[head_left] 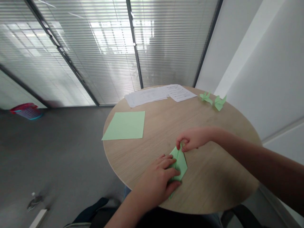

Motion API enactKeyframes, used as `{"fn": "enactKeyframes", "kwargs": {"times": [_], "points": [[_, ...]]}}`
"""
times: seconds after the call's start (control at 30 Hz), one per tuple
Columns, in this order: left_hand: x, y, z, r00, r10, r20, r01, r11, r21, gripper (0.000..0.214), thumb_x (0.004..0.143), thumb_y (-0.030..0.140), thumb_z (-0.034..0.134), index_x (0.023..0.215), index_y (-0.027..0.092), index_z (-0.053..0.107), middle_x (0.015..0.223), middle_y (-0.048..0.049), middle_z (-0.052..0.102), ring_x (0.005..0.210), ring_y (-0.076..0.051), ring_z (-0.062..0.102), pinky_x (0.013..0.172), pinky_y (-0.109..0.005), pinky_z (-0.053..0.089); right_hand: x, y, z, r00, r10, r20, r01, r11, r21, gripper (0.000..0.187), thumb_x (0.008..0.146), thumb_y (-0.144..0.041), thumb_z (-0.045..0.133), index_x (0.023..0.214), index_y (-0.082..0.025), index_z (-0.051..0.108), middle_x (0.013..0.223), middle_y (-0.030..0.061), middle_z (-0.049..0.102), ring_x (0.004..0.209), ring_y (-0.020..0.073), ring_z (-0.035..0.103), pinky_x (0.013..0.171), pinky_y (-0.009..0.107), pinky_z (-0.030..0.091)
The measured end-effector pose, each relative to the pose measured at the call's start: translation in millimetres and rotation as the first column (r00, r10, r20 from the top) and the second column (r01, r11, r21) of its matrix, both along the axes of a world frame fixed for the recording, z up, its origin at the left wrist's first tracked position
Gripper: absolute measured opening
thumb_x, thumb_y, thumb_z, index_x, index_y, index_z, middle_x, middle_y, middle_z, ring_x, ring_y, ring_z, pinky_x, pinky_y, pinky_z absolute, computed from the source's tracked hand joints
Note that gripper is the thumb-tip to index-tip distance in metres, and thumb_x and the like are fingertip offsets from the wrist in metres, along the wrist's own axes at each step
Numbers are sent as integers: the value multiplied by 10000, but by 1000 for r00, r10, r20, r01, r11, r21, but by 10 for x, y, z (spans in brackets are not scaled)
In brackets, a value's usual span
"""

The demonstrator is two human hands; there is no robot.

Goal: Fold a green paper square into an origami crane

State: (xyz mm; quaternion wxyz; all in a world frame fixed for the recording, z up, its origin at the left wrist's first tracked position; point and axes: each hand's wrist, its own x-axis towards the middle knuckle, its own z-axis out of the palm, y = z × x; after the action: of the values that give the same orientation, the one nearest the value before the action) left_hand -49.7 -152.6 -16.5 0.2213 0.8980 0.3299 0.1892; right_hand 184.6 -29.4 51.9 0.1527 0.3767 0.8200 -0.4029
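Note:
A folded green sheet of paper, creased into a pointed kite-like shape, lies on the table near its front edge. My left hand rests on its left side with the fingers spread flat, covering part of it. At the far tip of the paper, my right hand is closed in a pinch, thumb and forefinger on the point. A small green corner shows below my left thumb.
The round wooden table bears a flat green sheet at left. White printed papers lie at the back. Two folded green paper figures stand at the back right, near the wall. A red basket is on the floor.

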Motion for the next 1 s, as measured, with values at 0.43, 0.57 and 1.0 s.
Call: {"fn": "enactKeyframes", "kwargs": {"times": [0.43,0.57,1.0], "points": [[11,-1,7,1000,-7,-19,7,1000,13,189,930,298,699,1106,239,734,1235,-81,674,1337,-289,551,1200,-523,376,-221,38,-94,984,94,152,-139,939,316,84,828,-186,715,906,-188,745,829,27,713,717,176,607,636,272,411],[58,-4,17,999,10,-42,-9,1000,29,138,937,303,687,1039,219,728,1197,-86,680,1305,-293,568,1192,-537,379,-191,15,-129,994,29,107,-64,940,336,79,840,-210,732,913,-180,742,818,33,711,692,173,594,616,265,400],[180,-80,29,994,35,-108,-28,998,59,193,992,247,538,1155,204,632,1406,-69,629,1364,-309,512,1197,-605,339,47,-36,-317,985,-95,-146,141,928,346,110,885,-160,677,990,-138,702,745,-5,656,679,140,567,614,247,376]]}}
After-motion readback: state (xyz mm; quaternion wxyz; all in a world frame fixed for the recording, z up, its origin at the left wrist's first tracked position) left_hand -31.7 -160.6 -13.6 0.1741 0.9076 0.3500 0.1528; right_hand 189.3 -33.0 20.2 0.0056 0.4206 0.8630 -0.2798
